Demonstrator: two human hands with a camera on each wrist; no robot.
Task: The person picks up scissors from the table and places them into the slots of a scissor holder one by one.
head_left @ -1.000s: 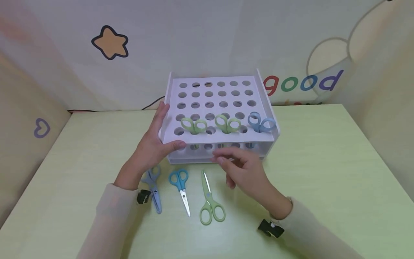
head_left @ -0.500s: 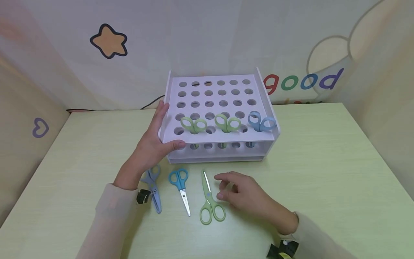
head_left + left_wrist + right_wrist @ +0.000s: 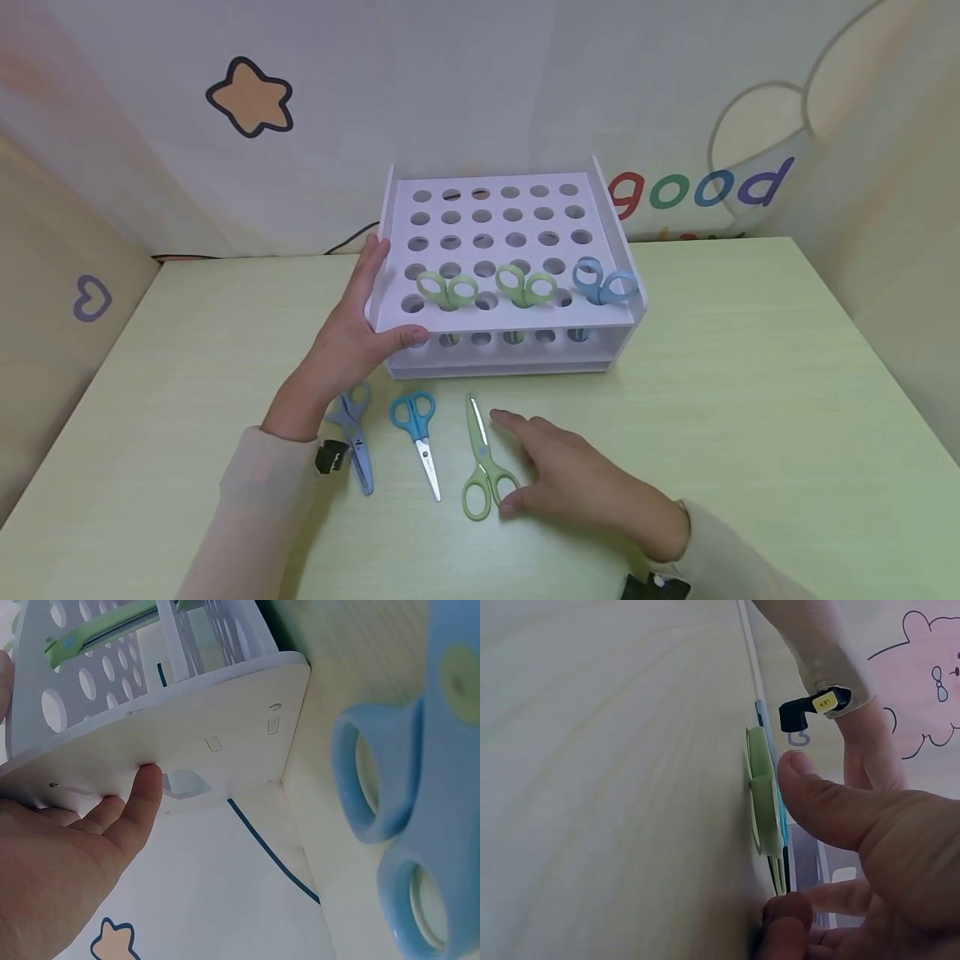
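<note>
While the green scissors lie on the bench in front of the rack, the right grip is released just beside them, thumb over one loop; left grip grasps the rack's left front corner. Teal scissors and blue scissors lie left; two green pairs, one pale blue pair stand in the front row.

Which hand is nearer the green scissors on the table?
Right: the right hand is close beside the green scissors; the left hand is farther off, holding the rack.
</note>
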